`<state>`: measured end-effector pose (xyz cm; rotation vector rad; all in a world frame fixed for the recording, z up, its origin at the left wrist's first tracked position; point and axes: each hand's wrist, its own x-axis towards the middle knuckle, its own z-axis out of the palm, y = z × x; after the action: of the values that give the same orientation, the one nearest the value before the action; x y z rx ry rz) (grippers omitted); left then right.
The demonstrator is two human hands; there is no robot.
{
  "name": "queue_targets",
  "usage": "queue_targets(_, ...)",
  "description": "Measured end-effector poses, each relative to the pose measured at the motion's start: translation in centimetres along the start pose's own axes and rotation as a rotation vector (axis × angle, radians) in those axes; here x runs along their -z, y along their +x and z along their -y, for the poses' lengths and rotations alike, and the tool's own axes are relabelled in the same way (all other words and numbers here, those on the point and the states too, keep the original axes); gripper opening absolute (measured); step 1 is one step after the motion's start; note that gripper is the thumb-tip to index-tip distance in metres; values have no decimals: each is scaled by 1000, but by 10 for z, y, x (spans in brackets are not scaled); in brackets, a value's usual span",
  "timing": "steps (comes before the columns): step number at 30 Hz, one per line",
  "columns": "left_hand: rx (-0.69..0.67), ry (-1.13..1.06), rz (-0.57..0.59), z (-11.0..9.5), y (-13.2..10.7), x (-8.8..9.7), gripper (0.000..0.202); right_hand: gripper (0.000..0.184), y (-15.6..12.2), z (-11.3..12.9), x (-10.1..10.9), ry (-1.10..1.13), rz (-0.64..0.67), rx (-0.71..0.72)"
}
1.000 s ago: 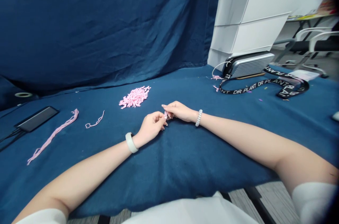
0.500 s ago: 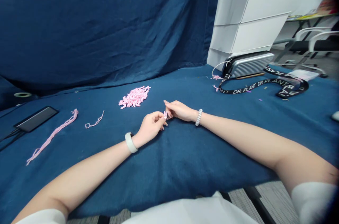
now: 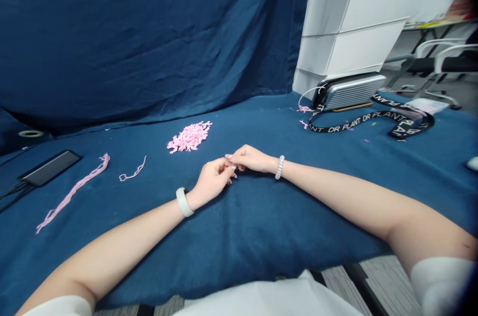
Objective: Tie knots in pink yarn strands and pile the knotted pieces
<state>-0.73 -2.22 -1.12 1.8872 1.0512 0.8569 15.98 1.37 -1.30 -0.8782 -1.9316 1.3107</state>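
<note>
My left hand [image 3: 215,178], with a pale bangle at the wrist, is closed in a pinch at the table's middle. My right hand [image 3: 254,159], wearing a coiled band, meets it fingertip to fingertip, its thumb and forefinger also pinched. Between them is a small pink yarn piece, now almost wholly covered by the fingers. Just beyond the left hand lies a heap of small pink yarn pieces [image 3: 189,136]. Farther left are a short loose pink strand [image 3: 133,171] and a long bundle of pink yarn [image 3: 74,190].
A dark flat device [image 3: 50,168] with cables lies at the left, near a roll of tape [image 3: 30,133]. At the back right stands a silver ribbed case [image 3: 353,91] with a black lettered lanyard [image 3: 358,121] around it. A blue cloth [image 3: 261,236] covers the table.
My right thumb and forefinger have moved left and closed against the left fingertips. The pink piece that showed between the hands is now covered. The left hand has barely moved.
</note>
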Motion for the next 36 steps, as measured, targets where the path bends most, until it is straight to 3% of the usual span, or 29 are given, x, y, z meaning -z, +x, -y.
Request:
queue_targets(11, 18, 1, -13, -2, 1, 0, 18, 41, 2, -5, 0, 75, 16, 20)
queue_targets(17, 50, -25, -27, -1, 2, -1, 22, 35, 4, -10, -1, 211, -46, -12)
queue_targets(27, 148, -251, -16, 4, 6, -1, 30, 36, 5, -10, -4, 170, -165, -11)
queue_targets(32, 274, -395, -16, 2, 10, 1, 30, 39, 3, -8, -3, 9, -224, 24)
queue_targets(36, 281, -398, 4, 0, 11, 3, 29, 39, -1, -5, -4, -318, -312, 227)
